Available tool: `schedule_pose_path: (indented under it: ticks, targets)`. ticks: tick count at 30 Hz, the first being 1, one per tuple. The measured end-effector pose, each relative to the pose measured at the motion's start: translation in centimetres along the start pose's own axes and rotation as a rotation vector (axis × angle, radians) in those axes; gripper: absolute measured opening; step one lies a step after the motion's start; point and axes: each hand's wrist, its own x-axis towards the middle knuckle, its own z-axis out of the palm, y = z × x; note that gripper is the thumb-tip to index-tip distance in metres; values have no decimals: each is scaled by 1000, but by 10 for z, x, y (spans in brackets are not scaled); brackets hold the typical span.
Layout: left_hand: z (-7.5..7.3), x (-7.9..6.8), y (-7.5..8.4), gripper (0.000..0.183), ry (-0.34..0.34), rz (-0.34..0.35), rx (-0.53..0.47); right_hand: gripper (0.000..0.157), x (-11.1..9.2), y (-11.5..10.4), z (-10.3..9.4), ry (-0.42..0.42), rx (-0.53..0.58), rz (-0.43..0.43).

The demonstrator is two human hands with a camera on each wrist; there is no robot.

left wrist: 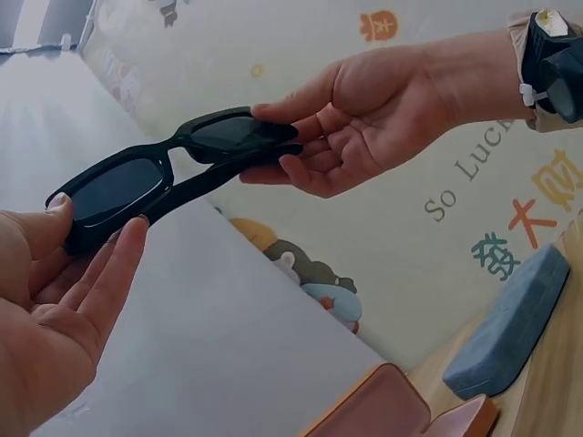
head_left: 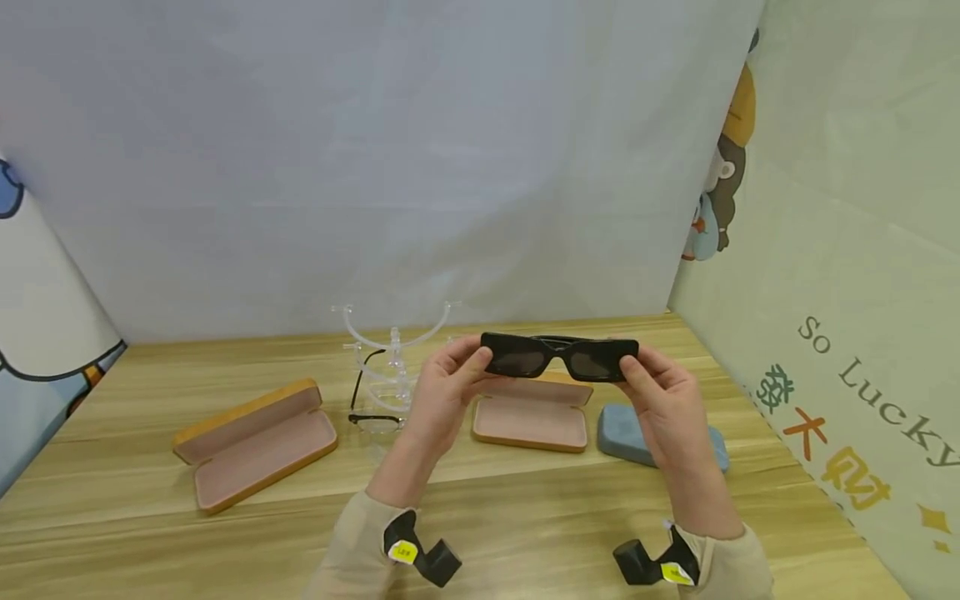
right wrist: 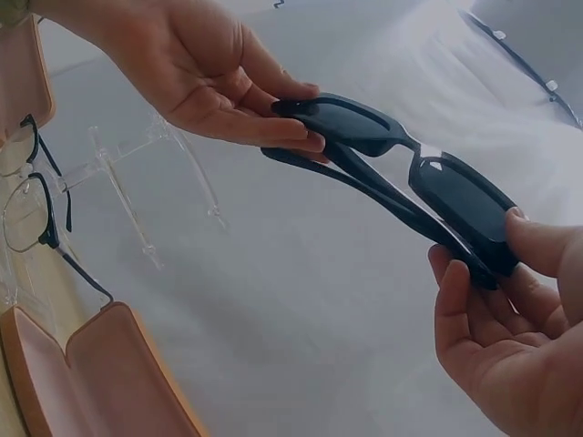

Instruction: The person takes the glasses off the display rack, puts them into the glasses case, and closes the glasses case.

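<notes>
Black rectangular sunglasses [head_left: 558, 357] are held up in front of me between both hands, lenses toward me. My left hand [head_left: 447, 392] pinches one end of the frame, thumb on the front and fingers behind. The other end is pinched the same way by my right hand [head_left: 663, 404]. In the right wrist view the temples [right wrist: 392, 196] lie folded behind the lenses. Below the sunglasses, an open orange case [head_left: 529, 423] with a pink lining stands on the table, partly hidden by my left hand. A blue case [head_left: 624, 433] lies behind my right forearm.
Another open orange case [head_left: 258, 450] with a pink lining sits at the left. A clear glasses stand [head_left: 395, 346] rises at mid-table, with black-rimmed eyeglasses [head_left: 377, 422] on its lower part. A pale curtain [head_left: 375, 167] backs the wooden table [head_left: 525, 517]; a printed cloth [head_left: 847, 292] hangs at right.
</notes>
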Motion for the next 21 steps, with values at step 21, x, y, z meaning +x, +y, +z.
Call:
schedule_pose_path:
  ticks: [21]
  targets:
    - [-15,8,-10,28,1,42,475,22,0,12,-9,56,-95,159]
